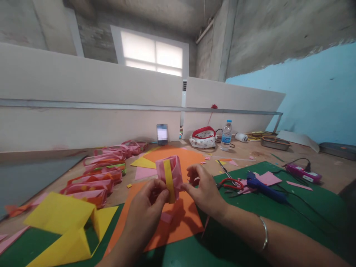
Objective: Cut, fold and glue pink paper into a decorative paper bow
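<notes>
A small pink bag (176,171) of felt-like sheet, with a yellow strip (168,178) down its face, is held up in front of me. My left hand (151,198) pinches its lower left side, thumb and fingers on the yellow strip. Close to the bag's right edge is my right hand (204,189), its fingers curved and apart from the thumb. The thumb tip is at the bag's edge; whether it touches is hard to tell. Beneath both hands lies an orange sheet (189,218) with a small pink scrap (166,217) on it.
Several finished-looking pink bags (91,185) line the left. A folded yellow sheet (61,213) lies front left. On the green mat (314,207) at right are red-handled scissors (230,182) and a blue glue gun (264,189). A water bottle (226,136), a pouch (204,138) and a phone (162,134) stand behind.
</notes>
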`<state>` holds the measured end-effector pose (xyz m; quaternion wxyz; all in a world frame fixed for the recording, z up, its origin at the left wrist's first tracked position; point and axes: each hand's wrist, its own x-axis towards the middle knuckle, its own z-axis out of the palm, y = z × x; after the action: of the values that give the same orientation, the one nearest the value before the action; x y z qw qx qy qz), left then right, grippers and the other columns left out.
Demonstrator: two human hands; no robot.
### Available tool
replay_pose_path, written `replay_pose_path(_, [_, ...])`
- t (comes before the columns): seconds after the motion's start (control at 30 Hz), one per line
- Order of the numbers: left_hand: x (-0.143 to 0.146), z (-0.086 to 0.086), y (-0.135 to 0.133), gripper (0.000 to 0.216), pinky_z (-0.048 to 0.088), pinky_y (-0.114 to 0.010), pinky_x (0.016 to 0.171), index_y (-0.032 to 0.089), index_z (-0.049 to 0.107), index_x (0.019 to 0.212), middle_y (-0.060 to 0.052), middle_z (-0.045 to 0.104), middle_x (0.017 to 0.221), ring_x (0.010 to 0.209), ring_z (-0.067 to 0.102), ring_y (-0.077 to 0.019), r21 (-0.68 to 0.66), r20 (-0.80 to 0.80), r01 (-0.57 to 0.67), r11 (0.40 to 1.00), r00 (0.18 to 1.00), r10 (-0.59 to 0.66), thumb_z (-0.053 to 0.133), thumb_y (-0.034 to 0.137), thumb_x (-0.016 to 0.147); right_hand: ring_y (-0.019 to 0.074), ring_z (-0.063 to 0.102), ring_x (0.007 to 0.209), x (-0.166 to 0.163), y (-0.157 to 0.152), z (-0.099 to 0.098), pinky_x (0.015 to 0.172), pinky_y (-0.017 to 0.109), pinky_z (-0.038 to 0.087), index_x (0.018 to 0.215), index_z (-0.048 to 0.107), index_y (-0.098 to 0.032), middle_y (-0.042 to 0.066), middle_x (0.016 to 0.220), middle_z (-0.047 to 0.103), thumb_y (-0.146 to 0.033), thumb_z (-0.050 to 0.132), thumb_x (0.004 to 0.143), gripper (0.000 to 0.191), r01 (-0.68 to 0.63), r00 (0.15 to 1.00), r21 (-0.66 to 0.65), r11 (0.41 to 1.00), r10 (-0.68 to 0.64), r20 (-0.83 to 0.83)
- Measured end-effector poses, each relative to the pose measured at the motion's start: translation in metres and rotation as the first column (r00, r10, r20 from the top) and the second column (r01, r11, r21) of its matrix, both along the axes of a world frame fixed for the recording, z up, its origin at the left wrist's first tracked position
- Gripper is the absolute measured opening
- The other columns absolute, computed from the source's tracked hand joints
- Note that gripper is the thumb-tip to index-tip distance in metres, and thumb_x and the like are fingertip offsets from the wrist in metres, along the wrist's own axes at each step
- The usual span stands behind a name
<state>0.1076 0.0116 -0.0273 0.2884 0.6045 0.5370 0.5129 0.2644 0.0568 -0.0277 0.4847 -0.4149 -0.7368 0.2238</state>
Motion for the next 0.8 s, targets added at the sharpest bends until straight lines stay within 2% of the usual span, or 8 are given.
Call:
replay_pose_path(0.07, [0.001, 0.000, -0.001, 0.013, 0.044, -0.030, 0.064, 0.022, 0.044, 0.068, 0.003, 0.051, 0.064, 0.065, 0.054, -0.0157, 0.016, 0.003, 0.026, 1.000, 1.000, -0.026, 0.047, 0.031, 0.077, 0.0146, 0.056, 0.072, 0.000, 0.004, -0.001, 0.065, 0.028, 0.047, 0.092, 0.051, -0.016, 0.004, 0.086, 0.057, -0.017, 0.064, 0.068, 0.027, -0.043, 0.999, -0.093, 0.995, 0.041, -0.020])
replay_pose_path(0.17, [0.004, 0.000, -0.002, 0.012, 0.046, -0.029, 0.064, 0.021, 0.046, 0.072, 0.002, 0.052, 0.068, 0.066, 0.054, -0.0149, 0.040, 0.062, 0.057, 0.998, 0.996, -0.059, 0.049, 0.031, 0.078, 0.0163, 0.060, 0.079, -0.002, 0.006, -0.002, 0.070, 0.030, 0.048, 0.100, 0.051, -0.016, 0.004, 0.085, 0.061, -0.016, 0.061, 0.070, 0.031, -0.193, 0.977, -0.232, 0.953, 0.165, -0.134])
replay_pose_path(0.23, [0.005, -0.001, -0.003, 0.020, 0.048, -0.031, 0.068, 0.021, 0.048, 0.094, 0.000, 0.058, 0.085, 0.074, 0.058, -0.0163, 0.063, 0.157, 0.051, 0.997, 0.986, -0.060, 0.052, 0.033, 0.078, 0.0167, 0.061, 0.080, -0.004, 0.005, -0.002, 0.070, 0.030, 0.048, 0.101, 0.052, -0.016, 0.003, 0.084, 0.062, -0.016, 0.061, 0.070, 0.032, -0.307, 0.943, -0.302, 0.903, 0.245, -0.226])
replay_pose_path(0.33, [0.007, -0.004, -0.003, 0.055, 0.048, -0.039, 0.080, 0.025, 0.031, 0.126, -0.008, 0.055, 0.115, 0.099, 0.058, -0.0230, 0.073, 0.218, 0.007, 0.997, 0.976, -0.022, 0.054, 0.038, 0.078, 0.0163, 0.061, 0.077, -0.006, -0.001, 0.000, 0.068, 0.028, 0.048, 0.094, 0.055, -0.015, 0.003, 0.082, 0.063, -0.016, 0.060, 0.071, 0.023, -0.407, 0.902, -0.336, 0.850, 0.316, -0.294])
replay_pose_path(0.47, [0.008, -0.010, -0.001, 0.061, 0.039, -0.045, 0.095, 0.021, 0.031, 0.132, -0.012, 0.049, 0.127, 0.118, 0.047, -0.0276, 0.097, 0.036, -0.057, 0.994, 0.998, 0.054, 0.052, 0.040, 0.078, 0.0156, 0.061, 0.073, -0.008, -0.006, 0.002, 0.066, 0.028, 0.049, 0.087, 0.056, -0.015, 0.002, 0.077, 0.062, -0.014, 0.059, 0.070, 0.017, -0.383, 0.906, -0.323, 0.865, 0.285, -0.312])
replay_pose_path(0.6, [0.011, -0.016, -0.002, 0.056, 0.039, -0.043, 0.096, 0.022, 0.030, 0.133, -0.011, 0.050, 0.129, 0.118, 0.048, -0.0260, 0.152, -0.199, -0.088, 0.984, 0.973, 0.117, 0.047, 0.033, 0.081, 0.0132, 0.061, 0.063, -0.010, -0.010, 0.002, 0.060, 0.026, 0.050, 0.086, 0.054, -0.015, 0.000, 0.071, 0.062, -0.014, 0.058, 0.070, 0.016, -0.384, 0.896, -0.305, 0.871, 0.272, -0.352])
replay_pose_path(0.7, [0.013, -0.019, -0.004, 0.061, 0.041, -0.042, 0.094, 0.022, 0.023, 0.137, -0.012, 0.050, 0.131, 0.118, 0.049, -0.0262, 0.144, -0.287, -0.108, 0.984, 0.947, 0.146, 0.046, 0.032, 0.082, 0.0128, 0.061, 0.062, -0.009, -0.009, 0.002, 0.058, 0.025, 0.051, 0.083, 0.055, -0.015, 0.000, 0.071, 0.063, -0.014, 0.057, 0.071, 0.012, -0.338, 0.915, -0.260, 0.905, 0.251, -0.316])
replay_pose_path(0.8, [0.015, -0.021, -0.006, 0.071, 0.038, -0.042, 0.098, 0.021, 0.016, 0.140, -0.012, 0.043, 0.137, 0.123, 0.043, -0.0257, 0.137, -0.320, -0.068, 0.988, 0.941, 0.109, 0.051, 0.032, 0.079, 0.0142, 0.062, 0.065, -0.007, -0.006, 0.003, 0.060, 0.026, 0.052, 0.082, 0.056, -0.015, 0.002, 0.073, 0.065, -0.016, 0.059, 0.071, 0.012, -0.264, 0.947, -0.243, 0.933, 0.203, -0.249])
